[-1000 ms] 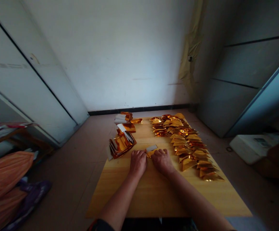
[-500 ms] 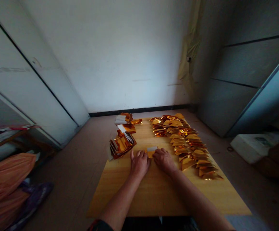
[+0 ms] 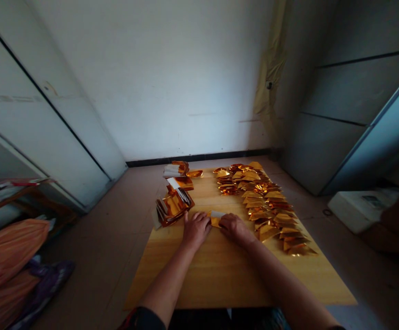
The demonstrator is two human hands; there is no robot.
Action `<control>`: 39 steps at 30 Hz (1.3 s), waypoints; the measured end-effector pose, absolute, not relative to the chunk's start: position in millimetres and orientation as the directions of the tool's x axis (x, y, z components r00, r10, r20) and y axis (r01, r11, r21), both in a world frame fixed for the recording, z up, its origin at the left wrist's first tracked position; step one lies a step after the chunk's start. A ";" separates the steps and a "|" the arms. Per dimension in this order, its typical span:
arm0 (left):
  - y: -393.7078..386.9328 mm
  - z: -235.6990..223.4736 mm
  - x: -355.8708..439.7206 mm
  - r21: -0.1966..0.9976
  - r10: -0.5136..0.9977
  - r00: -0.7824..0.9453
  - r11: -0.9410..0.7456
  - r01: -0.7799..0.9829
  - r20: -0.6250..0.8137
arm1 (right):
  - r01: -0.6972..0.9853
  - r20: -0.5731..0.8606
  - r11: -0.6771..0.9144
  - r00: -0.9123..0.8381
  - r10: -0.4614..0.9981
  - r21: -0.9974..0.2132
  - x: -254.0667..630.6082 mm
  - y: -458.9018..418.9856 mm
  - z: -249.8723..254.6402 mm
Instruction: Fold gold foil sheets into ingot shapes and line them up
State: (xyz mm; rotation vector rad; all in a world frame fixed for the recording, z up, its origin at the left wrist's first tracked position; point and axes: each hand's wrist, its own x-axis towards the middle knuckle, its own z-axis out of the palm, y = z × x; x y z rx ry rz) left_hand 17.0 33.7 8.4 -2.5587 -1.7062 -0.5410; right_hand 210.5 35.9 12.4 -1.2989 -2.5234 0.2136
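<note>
A small sheet of gold foil paper (image 3: 216, 222), partly folded with a pale strip along its far side, lies on the wooden table (image 3: 226, 275). My left hand (image 3: 197, 228) grips its left edge, fingers bent and thumb side hidden. At the right edge, my right hand (image 3: 235, 228) has its fingers curled over the paper. Left of my left hand stands a fanned stack of gold foil sheets (image 3: 173, 207). Several folded gold foil pieces (image 3: 270, 201) sit in overlapping rows to the right of my right hand.
Behind the fanned stack lie another bundle of foil sheets (image 3: 176, 169) and a single folded foil piece (image 3: 194, 174). A white box (image 3: 353, 211) stands on the floor at right. Orange cloth (image 3: 13, 247) is at left, and a wall (image 3: 185, 82) rises behind the table.
The paper between my hands now shows more of its gold face and pale strip. My fingers have shifted on its edges; my left hand's fingers have drawn in. The stacks have stayed put.
</note>
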 end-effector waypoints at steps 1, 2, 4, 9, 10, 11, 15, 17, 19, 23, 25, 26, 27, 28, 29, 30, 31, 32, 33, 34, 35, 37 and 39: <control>33.6 8.3 17.4 0.169 0.888 0.345 -0.407 0.898 0.305 | 0.768 0.191 0.594 -0.562 0.804 -0.240 210.6 36.9 11.8; 33.4 8.1 17.7 0.163 0.883 0.349 -0.412 0.896 0.314 | 0.769 0.190 0.602 -0.572 0.798 -0.215 210.5 37.4 11.6; 33.1 7.5 18.1 0.156 0.875 0.354 -0.421 0.894 0.331 | 0.775 0.186 0.608 -0.580 0.793 -0.174 210.2 36.6 12.4; 35.1 5.1 18.0 0.160 0.870 0.352 -0.424 0.891 0.346 | 0.804 0.177 0.578 -0.554 0.813 -0.140 208.0 30.6 17.7; 35.6 4.7 18.0 0.162 0.869 0.351 -0.424 0.891 0.348 | 0.810 0.186 0.570 -0.544 0.818 -0.139 207.4 29.8 17.8; 35.9 4.4 18.0 0.164 0.869 0.349 -0.424 0.891 0.351 | 0.814 0.200 0.564 -0.535 0.821 -0.139 206.8 29.3 17.3; 35.6 5.0 18.1 0.161 0.870 0.347 -0.421 0.893 0.351 | 0.825 0.224 0.541 -0.503 0.835 -0.164 207.0 30.6 10.6; 34.8 6.1 17.9 0.157 0.873 0.349 -0.419 0.894 0.342 | 0.831 0.225 0.518 -0.475 0.851 -0.204 209.4 32.1 6.8; 33.7 7.3 17.7 0.155 0.873 0.355 -0.422 0.893 0.334 | 0.825 0.241 0.501 -0.447 0.862 -0.261 212.7 33.1 4.4; 31.5 7.9 17.2 0.158 0.867 0.378 -0.443 0.882 0.325 | 0.793 0.265 0.525 -0.459 0.848 -0.309 217.7 32.9 4.3; 31.1 6.9 16.7 0.166 0.864 0.386 -0.453 0.876 0.322 | 0.794 0.261 0.530 -0.466 0.846 -0.300 218.4 32.4 4.9; 31.4 6.2 16.2 0.172 0.862 0.394 -0.461 0.871 0.320 | 0.796 0.259 0.528 -0.465 0.847 -0.296 218.3 32.4 5.0; 31.9 5.3 15.7 0.178 0.859 0.403 -0.471 0.864 0.316 | 0.798 0.257 0.525 -0.463 0.848 -0.296 218.2 32.4 4.7; 32.7 4.3 15.0 0.183 0.854 0.417 -0.484 0.856 0.312 | 0.799 0.258 0.523 -0.460 0.850 -0.297 218.2 32.6 4.2; 33.7 3.3 14.3 0.187 0.847 0.433 -0.500 0.846 0.307 | 0.800 0.259 0.520 -0.456 0.851 -0.301 218.2 32.9 3.5; 34.9 2.2 13.5 0.189 0.839 0.451 -0.517 0.835 0.304 | 0.799 0.263 0.517 -0.451 0.853 -0.306 218.3 33.2 2.7; 36.2 1.1 12.8 0.192 0.832 0.465 -0.531 0.825 0.303 | 0.797 0.267 0.515 -0.447 0.854 -0.314 218.6 33.6 2.0; 37.3 0.0 12.2 0.194 0.825 0.476 -0.543 0.817 0.304 | 0.793 0.271 0.515 -0.444 0.854 -0.324 219.1 34.1 1.3; 38.3 -1.1 11.7 0.198 0.820 0.484 -0.552 0.810 0.305 | 0.788 0.275 0.515 -0.441 0.854 -0.336 219.6 34.7 0.8; 39.1 -2.1 11.3 0.202 0.818 0.487 -0.556 0.806 0.307 | 0.783 0.277 0.515 -0.438 0.855 -0.350 220.2 35.3 0.5; 39.7 -2.8 11.0 0.208 0.818 0.485 -0.556 0.805 0.309 | 0.777 0.277 0.513 -0.436 0.856 -0.365 220.7 36.0 0.5; 40.0 -3.5 11.0 0.221 0.823 0.476 -0.550 0.806 0.309 | 0.766 0.265 0.511 -0.438 0.859 -0.390 221.5 37.6 1.4; 39.3 -2.4 11.5 0.237 0.828 0.470 -0.545 0.804 0.306 | 0.763 0.242 0.508 -0.447 0.861 -0.400 221.5 38.8 3.1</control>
